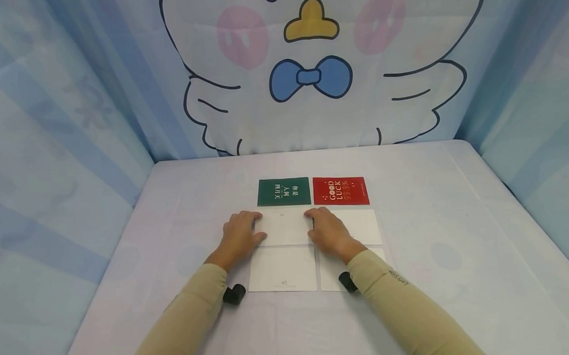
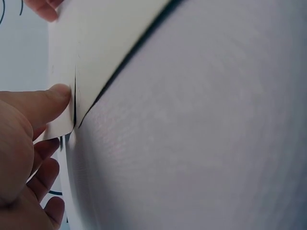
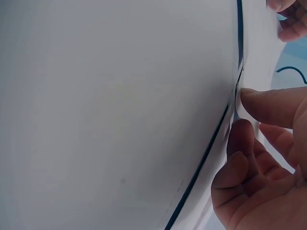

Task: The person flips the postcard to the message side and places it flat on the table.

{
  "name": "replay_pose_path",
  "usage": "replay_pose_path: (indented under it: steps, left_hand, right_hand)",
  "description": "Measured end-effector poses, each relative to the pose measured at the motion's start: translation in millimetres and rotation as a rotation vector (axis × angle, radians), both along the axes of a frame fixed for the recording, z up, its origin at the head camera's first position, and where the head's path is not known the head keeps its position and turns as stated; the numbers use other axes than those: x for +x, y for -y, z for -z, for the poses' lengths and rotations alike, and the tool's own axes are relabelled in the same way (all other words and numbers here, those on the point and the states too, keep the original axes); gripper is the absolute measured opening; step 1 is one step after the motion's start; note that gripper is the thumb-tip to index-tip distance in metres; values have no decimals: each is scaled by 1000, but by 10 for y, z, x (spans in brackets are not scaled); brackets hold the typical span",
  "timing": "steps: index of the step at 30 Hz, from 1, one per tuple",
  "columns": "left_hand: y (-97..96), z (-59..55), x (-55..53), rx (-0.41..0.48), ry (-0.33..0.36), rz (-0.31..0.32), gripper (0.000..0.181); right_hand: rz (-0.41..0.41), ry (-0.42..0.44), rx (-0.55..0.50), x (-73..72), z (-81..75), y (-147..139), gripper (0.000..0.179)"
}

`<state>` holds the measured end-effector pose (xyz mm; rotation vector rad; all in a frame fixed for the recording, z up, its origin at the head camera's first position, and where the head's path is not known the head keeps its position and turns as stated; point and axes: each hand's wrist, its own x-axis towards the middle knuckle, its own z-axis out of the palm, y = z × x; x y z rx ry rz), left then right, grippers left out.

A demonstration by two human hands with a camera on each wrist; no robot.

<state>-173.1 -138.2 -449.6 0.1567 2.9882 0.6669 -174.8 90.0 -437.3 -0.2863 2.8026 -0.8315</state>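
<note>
White card (image 1: 284, 228) is just on the near side of the green card (image 1: 283, 191), its 2 side edges pinched by the left hand (image 1: 238, 233) and right hand (image 1: 332, 232). It should be light, thin, easily creased; those edges suit holding best.

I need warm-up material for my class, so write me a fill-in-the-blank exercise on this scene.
The GOOD LUCK card is coloured ____.
In the head view, the green card lies to its ____.
The left hand and right hand touch a card coloured ____.
The printed bow tie is coloured ____.

Missing words: red; left; white; blue.
</note>
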Motion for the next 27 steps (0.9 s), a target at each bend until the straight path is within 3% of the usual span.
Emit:
replay_pose_path:
  steps: [18, 27]
  left_hand:
    - [-14, 9, -10, 32, 59, -14, 55]
    - [8, 9, -39, 7, 39, -4, 54]
  right_hand:
    - [-6, -16, 43, 7, -13, 2, 48]
    - [-32, -27, 94, -7, -34, 11, 48]
